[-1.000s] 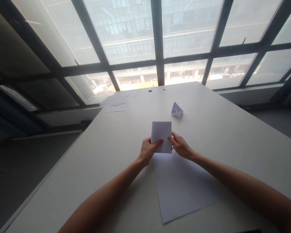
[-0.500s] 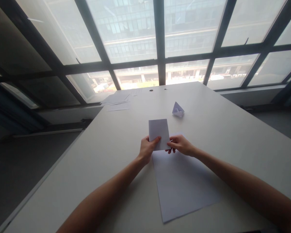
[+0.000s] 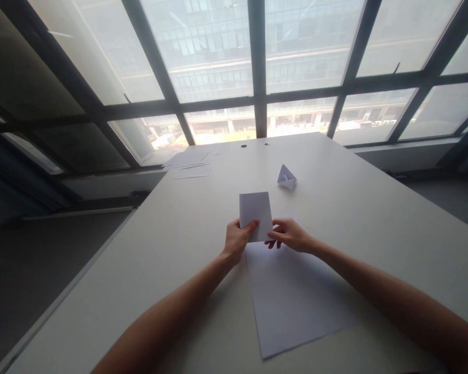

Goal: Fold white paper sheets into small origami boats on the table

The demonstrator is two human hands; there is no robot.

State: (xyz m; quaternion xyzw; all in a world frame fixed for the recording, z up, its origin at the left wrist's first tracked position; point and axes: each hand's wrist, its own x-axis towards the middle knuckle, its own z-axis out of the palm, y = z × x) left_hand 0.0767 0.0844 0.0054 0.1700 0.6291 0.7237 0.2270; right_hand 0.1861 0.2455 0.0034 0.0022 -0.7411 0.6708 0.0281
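The left grip (image 3: 237,238) clasps a folded paper (image 3: 256,210) above the counter's (image 3: 148,249) middle; the right grip (image 3: 290,235) pinches its lower right edge. It's a flat rectangle, not yet shaped further. Toward the far edge, an origami (image 3: 287,182) stands already formed; nearer lies a flat sheet (image 3: 296,301).

Matt, smooth surfaces are shown by the folded paper (image 3: 254,209) and paper sheet (image 3: 294,298); the worktop (image 3: 175,228) is faintly glossed.

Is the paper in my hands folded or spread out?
Folded, it seems: the held paper is far smaller than the sheet lying below.
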